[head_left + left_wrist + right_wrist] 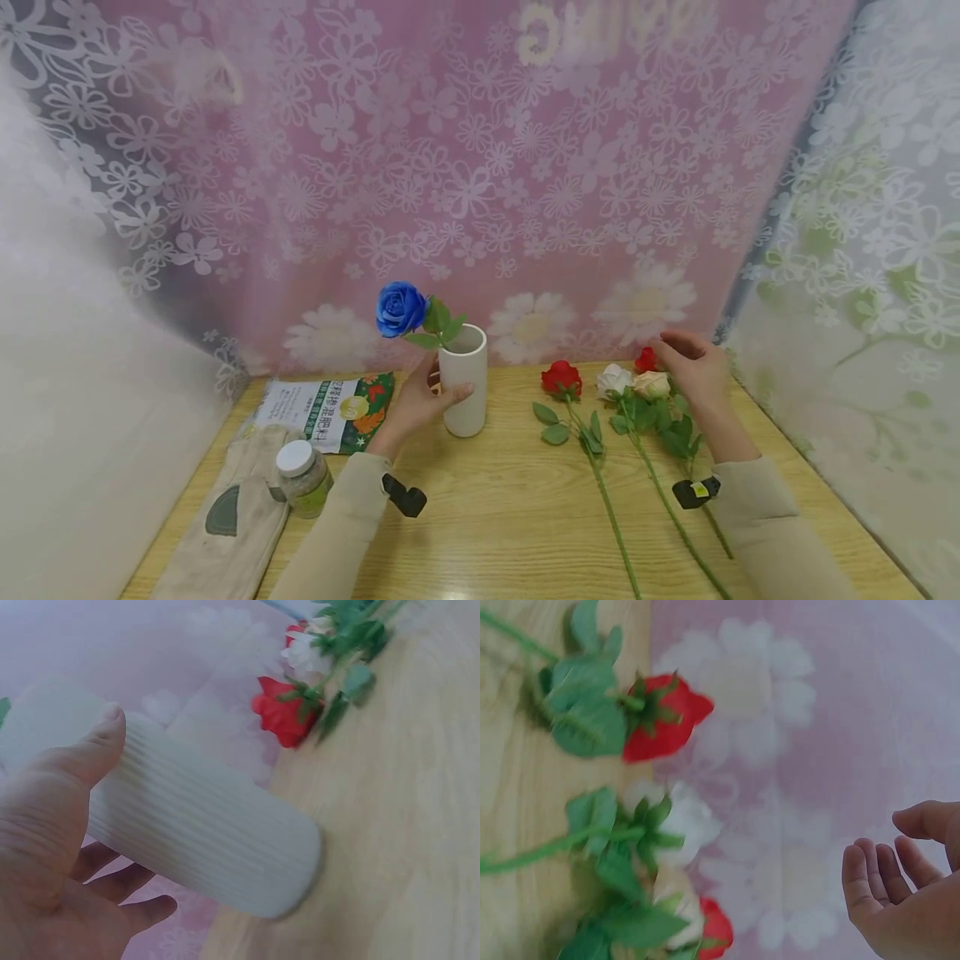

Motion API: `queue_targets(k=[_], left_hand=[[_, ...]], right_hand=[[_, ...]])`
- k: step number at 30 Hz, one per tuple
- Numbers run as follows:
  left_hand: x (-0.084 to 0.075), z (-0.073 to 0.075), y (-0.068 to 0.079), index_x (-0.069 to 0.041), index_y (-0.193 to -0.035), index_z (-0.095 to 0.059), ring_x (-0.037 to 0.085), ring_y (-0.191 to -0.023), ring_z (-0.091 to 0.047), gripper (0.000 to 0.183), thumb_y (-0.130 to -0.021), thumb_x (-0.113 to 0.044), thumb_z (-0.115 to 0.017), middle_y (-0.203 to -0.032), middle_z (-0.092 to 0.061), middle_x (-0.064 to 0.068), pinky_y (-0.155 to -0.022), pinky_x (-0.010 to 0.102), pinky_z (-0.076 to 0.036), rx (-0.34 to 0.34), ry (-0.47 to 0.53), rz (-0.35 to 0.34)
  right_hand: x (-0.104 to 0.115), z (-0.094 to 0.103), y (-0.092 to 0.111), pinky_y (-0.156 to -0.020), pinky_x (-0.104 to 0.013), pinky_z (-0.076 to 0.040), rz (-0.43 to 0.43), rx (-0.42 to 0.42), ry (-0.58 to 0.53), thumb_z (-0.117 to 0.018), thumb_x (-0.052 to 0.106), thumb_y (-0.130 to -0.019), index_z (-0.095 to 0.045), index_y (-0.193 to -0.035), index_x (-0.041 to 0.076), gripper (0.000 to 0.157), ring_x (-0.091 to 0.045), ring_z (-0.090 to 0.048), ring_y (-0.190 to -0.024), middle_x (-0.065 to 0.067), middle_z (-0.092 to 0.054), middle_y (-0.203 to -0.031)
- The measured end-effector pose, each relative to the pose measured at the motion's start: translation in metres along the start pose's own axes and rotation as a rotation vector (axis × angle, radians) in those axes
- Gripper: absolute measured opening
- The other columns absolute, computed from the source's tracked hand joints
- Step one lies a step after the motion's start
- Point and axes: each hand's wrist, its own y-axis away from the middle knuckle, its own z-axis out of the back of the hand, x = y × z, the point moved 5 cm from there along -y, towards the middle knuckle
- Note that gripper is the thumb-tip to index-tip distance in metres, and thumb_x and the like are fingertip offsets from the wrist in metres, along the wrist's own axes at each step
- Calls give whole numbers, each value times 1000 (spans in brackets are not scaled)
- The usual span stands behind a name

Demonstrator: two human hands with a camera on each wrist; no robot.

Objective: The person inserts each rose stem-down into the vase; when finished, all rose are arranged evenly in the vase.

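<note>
Currently white vase (468, 373) upright between left thumb (101, 748) and fingers (150, 913).

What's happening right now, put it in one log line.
left hand: grips vase | right hand: empty, near roses | blue rose: in vase

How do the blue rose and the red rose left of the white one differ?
The blue rose leans out of the white vase; the red rose lies on the table. The blue rose's lower stem is hidden, while the red rose's long stem shows along the tabletop. Both have one bloom and green leaves.
</note>
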Motion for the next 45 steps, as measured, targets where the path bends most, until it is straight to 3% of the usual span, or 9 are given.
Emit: queue_targets(k=[7,12,16,21,29,31,34,38,45], left_hand=[[5,-2,1,-24,-164,-34,42,-140,-58,81,-97,-32,-79,-155,-53,19,-109,59,-54,-12,-11,-7],[5,-2,2,-21,-165,-31,46,-140,-56,82,-98,-33,-78,-156,-51,21,-109,61,-53,-15,-15,-12],[7,-3,3,-21,-165,-30,46,-140,-56,83,-98,-32,-78,-156,-50,22,-110,62,-52,-25,-17,-17],[8,-5,4,-21,-165,-28,46,-140,-56,83,-99,-32,-77,-157,-50,23,-110,61,-52,-29,-20,-20],[7,-3,3,-21,-165,-29,46,-139,-57,83,-98,-33,-78,-156,-51,24,-109,62,-53,-34,-23,-24],[8,-2,3,-20,-165,-30,46,-139,-57,83,-98,-33,-78,-156,-51,23,-109,62,-53,-38,-25,-25],[8,-2,3,-20,-164,-30,45,-140,-57,83,-98,-34,-78,-156,-51,23,-109,62,-53,-38,-25,-22],[8,-2,3,-20,-164,-30,45,-140,-56,83,-98,-34,-78,-156,-51,23,-110,61,-53,-30,-23,-22],[8,-4,3,-21,-164,-31,47,-141,-55,82,-98,-29,-78,-156,-51,24,-110,64,-51,-31,-3,-18]], right_hand=[[-21,25,2,-72,-10,-57,-19,-19,-51,-74,20,-100,-74,-116,26,17,5,-70,-79,26,-70,-90],[-36,39,5,-70,-10,-56,-10,-3,38,-72,23,-101,-71,-115,31,16,9,-68,-75,32,-67,-90],[-50,47,6,-71,-11,-56,26,30,135,-71,27,-102,-71,-126,15,27,10,-66,-78,30,-67,-94],[-73,58,11,-70,-11,-55,31,98,237,-68,28,-104,-59,-140,-6,50,14,-63,-82,35,-60,-96],[-100,76,19,-71,-16,-60,-32,127,287,-67,28,-105,-53,-142,-14,58,12,-64,-79,31,-59,-94],[-106,78,20,-72,-19,-61,-48,140,306,-67,29,-105,-54,-142,-14,59,9,-66,-79,24,-63,-98],[-117,80,20,-71,-21,-62,-63,157,342,-67,29,-105,-55,-141,-15,57,6,-69,-78,1,-74,-107],[-129,81,21,-68,-20,-60,-69,176,423,-66,28,-106,-57,-140,-14,55,10,-63,-76,-29,-70,-122],[-133,82,22,-66,-21,-58,-69,209,474,-62,24,-107,-55,-140,-16,52,12,-57,-74,-38,-66,-124]])
